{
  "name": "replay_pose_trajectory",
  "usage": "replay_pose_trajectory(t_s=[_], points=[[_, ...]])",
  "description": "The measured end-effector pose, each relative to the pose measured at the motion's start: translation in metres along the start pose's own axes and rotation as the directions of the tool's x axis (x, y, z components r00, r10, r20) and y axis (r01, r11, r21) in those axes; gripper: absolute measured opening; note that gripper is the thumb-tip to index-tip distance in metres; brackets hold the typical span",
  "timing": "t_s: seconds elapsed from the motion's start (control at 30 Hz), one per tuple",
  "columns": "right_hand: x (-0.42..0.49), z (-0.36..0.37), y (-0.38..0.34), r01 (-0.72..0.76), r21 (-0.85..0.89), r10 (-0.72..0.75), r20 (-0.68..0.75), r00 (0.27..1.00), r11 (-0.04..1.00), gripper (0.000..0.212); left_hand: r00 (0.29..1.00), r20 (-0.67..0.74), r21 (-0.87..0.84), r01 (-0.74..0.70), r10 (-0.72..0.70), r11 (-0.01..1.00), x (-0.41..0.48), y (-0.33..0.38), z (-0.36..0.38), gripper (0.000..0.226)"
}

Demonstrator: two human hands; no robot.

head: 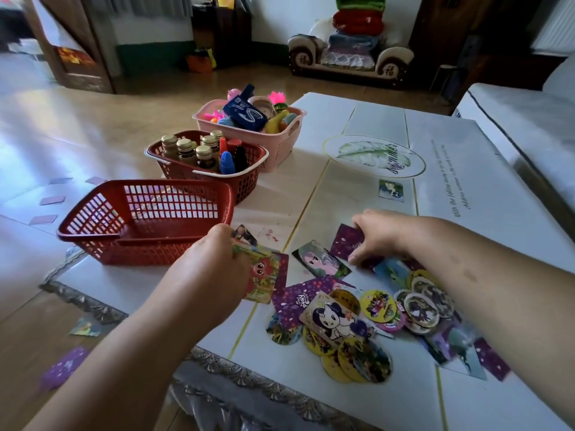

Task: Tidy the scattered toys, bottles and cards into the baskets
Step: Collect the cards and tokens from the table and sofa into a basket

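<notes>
Left hand: my left hand (217,259) has its fingers clenched round a card stack (264,275), held just beside the near red basket (146,219). I judge this is so the cards go in as one lot.
Right hand: my right hand (382,234) has its fingers pinching a purple card (345,241) on the tabletop (497,181), probably to add it to the stack.
Stack axis: face up, its long axis runs roughly near to far.
Purple card axis: back side up, its long axis slanted, the far end leaning right.
Remaining: the card pile (373,309) of cards and round discs lies between my forearms. A lone card (391,190) sits well apart, and the floor cards (53,200) lie scattered.
Sorted: the bottle basket (205,160) and the pink basket (249,119) are already filled.
</notes>
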State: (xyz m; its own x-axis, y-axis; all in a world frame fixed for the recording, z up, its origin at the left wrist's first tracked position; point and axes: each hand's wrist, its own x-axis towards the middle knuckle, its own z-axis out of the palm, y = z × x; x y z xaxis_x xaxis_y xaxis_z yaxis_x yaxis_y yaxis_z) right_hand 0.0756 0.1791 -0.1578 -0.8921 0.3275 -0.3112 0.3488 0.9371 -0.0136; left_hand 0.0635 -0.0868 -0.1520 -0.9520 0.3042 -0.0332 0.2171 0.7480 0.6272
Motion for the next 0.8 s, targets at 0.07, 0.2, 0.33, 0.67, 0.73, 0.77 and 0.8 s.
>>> replay_pose_trajectory(t_s=[0.07, 0.2, 0.33, 0.67, 0.73, 0.77, 0.8], points=[[-0.014, -0.004, 0.001, 0.036, 0.165, -0.015, -0.125, 0.992, 0.986, 0.025, 1.0, -0.02, 0.01, -0.017, 0.017, 1.0, 0.0, -0.001, -0.001, 0.012], [-0.063, -0.005, -0.009, 0.238, 0.41, -0.149, -0.239, 0.96, 0.88, 0.016, 0.999, -0.025, 0.027, -0.026, 0.026, 0.999, 0.003, -0.003, -0.002, 0.012], [-0.11, 0.031, -0.019, 0.32, 0.471, -0.337, -0.049, 0.94, 0.822, 0.016, 1.0, 0.006, -0.001, -0.015, 0.015, 1.0, 0.005, 0.0, 0.004, 0.012], [-0.149, 0.047, 0.055, 0.207, 0.331, -0.228, 0.025, 0.973, 0.921, 0.021, 0.994, 0.089, -0.055, -0.052, 0.057, 0.997, -0.001, 0.02, 0.027, 0.008], [-0.152, 0.042, 0.061, 0.181, 0.345, -0.208, 0.045, 0.977, 0.921, 0.013, 0.991, 0.117, -0.075, -0.061, 0.069, 0.995, -0.003, 0.022, 0.029, 0.007], [-0.152, 0.04, 0.062, 0.16, 0.37, -0.187, 0.038, 0.982, 0.915, 0.012, 0.989, 0.13, -0.092, -0.058, 0.069, 0.994, -0.003, 0.022, 0.031, 0.007], [-0.151, 0.038, 0.061, 0.131, 0.401, -0.15, 0.017, 0.989, 0.907, 0.014, 0.989, 0.133, -0.103, -0.051, 0.065, 0.993, -0.003, 0.022, 0.032, 0.008]])
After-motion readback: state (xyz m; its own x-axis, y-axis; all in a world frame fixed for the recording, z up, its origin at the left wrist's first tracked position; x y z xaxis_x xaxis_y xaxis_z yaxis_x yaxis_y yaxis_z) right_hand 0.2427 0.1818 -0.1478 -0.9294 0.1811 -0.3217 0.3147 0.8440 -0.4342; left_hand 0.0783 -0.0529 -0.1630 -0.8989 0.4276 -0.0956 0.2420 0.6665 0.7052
